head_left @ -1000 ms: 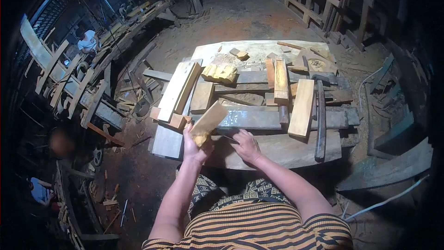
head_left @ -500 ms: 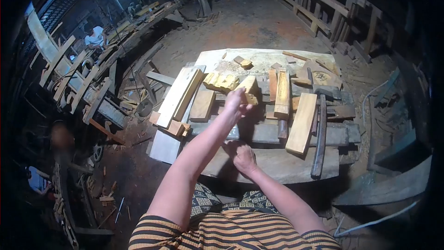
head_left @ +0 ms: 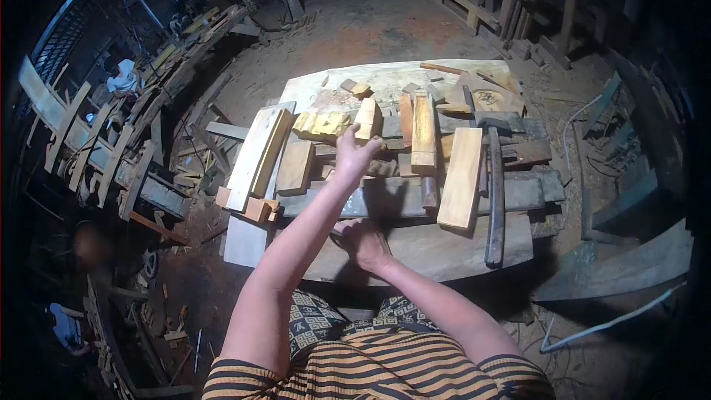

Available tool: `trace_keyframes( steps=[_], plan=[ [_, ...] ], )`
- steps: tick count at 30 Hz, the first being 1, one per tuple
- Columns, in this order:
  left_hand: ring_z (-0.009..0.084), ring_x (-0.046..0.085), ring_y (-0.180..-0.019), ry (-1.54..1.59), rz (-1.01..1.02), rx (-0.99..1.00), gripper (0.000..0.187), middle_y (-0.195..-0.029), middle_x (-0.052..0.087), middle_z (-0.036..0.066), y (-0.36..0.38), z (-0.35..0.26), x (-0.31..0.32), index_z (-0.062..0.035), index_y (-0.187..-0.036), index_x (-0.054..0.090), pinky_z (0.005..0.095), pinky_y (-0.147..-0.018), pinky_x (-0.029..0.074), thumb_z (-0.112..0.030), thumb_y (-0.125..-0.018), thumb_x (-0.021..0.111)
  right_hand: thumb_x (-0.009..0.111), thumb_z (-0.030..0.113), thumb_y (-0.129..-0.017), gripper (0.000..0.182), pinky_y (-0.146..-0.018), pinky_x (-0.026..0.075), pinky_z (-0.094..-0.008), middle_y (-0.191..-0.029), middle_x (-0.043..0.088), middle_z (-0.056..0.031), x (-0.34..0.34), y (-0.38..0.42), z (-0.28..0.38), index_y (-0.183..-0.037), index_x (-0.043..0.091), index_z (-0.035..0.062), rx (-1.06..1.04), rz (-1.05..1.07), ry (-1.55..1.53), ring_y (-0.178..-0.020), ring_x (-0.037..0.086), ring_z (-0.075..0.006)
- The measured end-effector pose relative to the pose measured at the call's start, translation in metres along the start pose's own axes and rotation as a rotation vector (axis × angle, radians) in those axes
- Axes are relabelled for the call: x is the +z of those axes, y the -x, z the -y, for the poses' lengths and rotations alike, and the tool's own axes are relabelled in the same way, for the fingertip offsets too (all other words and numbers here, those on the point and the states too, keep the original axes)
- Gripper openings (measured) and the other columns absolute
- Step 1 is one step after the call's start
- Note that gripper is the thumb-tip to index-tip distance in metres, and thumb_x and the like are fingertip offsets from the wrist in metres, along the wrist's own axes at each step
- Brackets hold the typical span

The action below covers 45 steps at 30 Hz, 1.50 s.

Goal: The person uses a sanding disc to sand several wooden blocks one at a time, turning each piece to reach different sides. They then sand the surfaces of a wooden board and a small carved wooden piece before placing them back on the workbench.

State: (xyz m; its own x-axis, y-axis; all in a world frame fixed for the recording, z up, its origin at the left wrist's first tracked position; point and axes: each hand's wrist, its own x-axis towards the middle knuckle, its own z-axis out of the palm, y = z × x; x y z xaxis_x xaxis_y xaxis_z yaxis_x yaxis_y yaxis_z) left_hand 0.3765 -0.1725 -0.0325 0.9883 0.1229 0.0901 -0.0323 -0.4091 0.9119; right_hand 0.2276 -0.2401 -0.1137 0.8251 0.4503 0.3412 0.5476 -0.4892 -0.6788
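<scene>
My left hand (head_left: 354, 150) is stretched out over the low work table (head_left: 415, 252) with its fingers spread and nothing in it. Just beyond its fingertips a pale wood block (head_left: 366, 119) lies on the pile, next to a carved yellow piece (head_left: 321, 125). My right hand (head_left: 363, 242) rests on the bare front slab with curled fingers. A thin dark shape shows at its left side, and I cannot make out whether the hand grips it.
Planks and offcuts cover the table: a long pale board (head_left: 252, 150) at left, a light plank (head_left: 461, 178) at right, a dark long-handled tool (head_left: 495, 200) beside it. Scrap timber lines the dirt floor at left. A white cable (head_left: 615, 318) runs at lower right.
My left hand carried the pale block from near my lap forward onto the pile and let go of it. The right hand stayed on the front slab.
</scene>
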Motion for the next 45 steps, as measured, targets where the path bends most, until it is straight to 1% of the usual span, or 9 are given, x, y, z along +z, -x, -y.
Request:
trace_keyframes(
  steps=[7,14,17,21,29,30,31,35,45],
  plan=[
    [0.0369,0.061,-0.102,-0.373,0.350,-0.005,0.100,-0.114,0.058,0.024,0.039,-0.064,0.064,0.0040,-0.135,0.037,0.0412,-0.088,0.049,-0.055,-0.064,0.076,0.057,0.025,-0.083,0.038,-0.094,0.039,-0.0462,-0.119,0.055,-0.0190,-0.003,0.009,0.001,-0.114,0.056,0.0031,-0.082,-0.068,-0.162,-0.112,0.050,-0.0366],
    [0.0393,0.060,-0.102,-0.432,0.090,-0.052,0.086,-0.110,0.058,0.027,0.053,-0.050,0.092,0.0005,-0.135,0.029,0.0468,-0.088,0.048,-0.036,-0.069,0.071,0.060,0.020,-0.088,0.045,-0.105,0.033,-0.0359,-0.130,0.051,-0.0126,-0.005,0.017,-0.003,-0.128,0.050,0.0035,-0.183,-0.023,-0.315,-0.120,0.047,-0.0246],
    [0.0373,0.062,-0.099,-0.136,0.037,-0.077,0.067,-0.098,0.063,0.025,0.041,-0.052,0.072,0.0002,-0.127,0.043,0.0464,-0.088,0.048,-0.028,-0.071,0.067,0.058,0.018,-0.087,0.037,-0.101,0.037,-0.0370,-0.124,0.055,-0.0143,-0.002,0.014,0.000,-0.121,0.055,0.0035,-0.198,-0.074,-0.292,-0.116,0.051,-0.0272],
    [0.0098,0.052,-0.053,0.529,0.271,-0.210,0.043,-0.082,0.061,0.005,0.043,-0.059,0.009,-0.0019,-0.120,0.054,0.0249,-0.043,0.041,-0.023,-0.083,0.057,0.056,0.018,-0.083,0.023,-0.088,0.043,-0.0463,-0.104,0.062,-0.0158,-0.003,0.004,0.008,-0.101,0.064,0.0053,-0.023,-0.154,-0.137,-0.101,0.055,-0.0360],
    [0.0127,0.057,-0.070,0.772,0.353,-0.063,0.055,-0.095,0.061,0.009,0.156,-0.048,-0.155,-0.0042,-0.135,0.041,0.0230,-0.050,0.041,-0.033,-0.089,0.050,0.051,0.017,-0.091,0.027,-0.086,0.046,-0.0419,-0.101,0.061,-0.0182,0.012,-0.001,-0.019,-0.111,0.061,0.0039,-0.217,-0.206,0.055,-0.093,0.058,-0.0356],
    [0.0130,0.056,-0.063,0.729,0.244,-0.046,0.057,-0.089,0.062,0.010,0.173,-0.042,-0.164,-0.0039,-0.135,0.042,0.0242,-0.048,0.041,-0.036,-0.088,0.051,0.047,0.013,-0.092,0.031,-0.090,0.045,-0.0387,-0.105,0.062,-0.0182,0.007,0.006,-0.002,-0.119,0.059,0.0018,0.099,-0.284,-0.614,-0.100,0.058,-0.0325],
    [0.0127,0.055,-0.059,0.731,0.154,-0.093,0.060,-0.089,0.062,0.011,0.187,-0.033,-0.172,-0.0044,-0.134,0.043,0.0245,-0.047,0.041,-0.040,-0.086,0.052,0.046,0.007,-0.091,0.035,-0.097,0.041,-0.0344,-0.119,0.059,-0.0171,-0.019,0.011,0.007,-0.125,0.055,0.0000,0.255,-0.173,-0.410,-0.112,0.055,-0.0280],
    [0.0126,0.055,-0.057,0.749,0.127,-0.208,0.068,-0.089,0.062,0.012,0.238,0.004,-0.192,-0.0042,-0.133,0.042,0.0233,-0.047,0.043,-0.042,-0.079,0.057,0.048,0.006,-0.090,0.039,-0.106,0.032,-0.0341,-0.130,0.053,-0.0167,-0.053,0.016,0.032,-0.128,0.052,-0.0011,0.008,-0.336,-0.506,-0.126,0.046,-0.0250],
    [0.0145,0.060,-0.097,0.935,0.109,-0.220,0.042,-0.112,0.058,0.005,0.275,0.060,-0.158,-0.0067,-0.122,0.052,0.0295,-0.076,0.053,-0.029,-0.088,0.061,0.061,0.016,-0.077,0.046,-0.102,0.031,-0.0479,-0.131,0.053,-0.0109,-0.019,0.021,0.132,-0.123,0.058,0.0142,-0.574,0.097,0.018,-0.123,0.047,-0.0298]
  ],
)
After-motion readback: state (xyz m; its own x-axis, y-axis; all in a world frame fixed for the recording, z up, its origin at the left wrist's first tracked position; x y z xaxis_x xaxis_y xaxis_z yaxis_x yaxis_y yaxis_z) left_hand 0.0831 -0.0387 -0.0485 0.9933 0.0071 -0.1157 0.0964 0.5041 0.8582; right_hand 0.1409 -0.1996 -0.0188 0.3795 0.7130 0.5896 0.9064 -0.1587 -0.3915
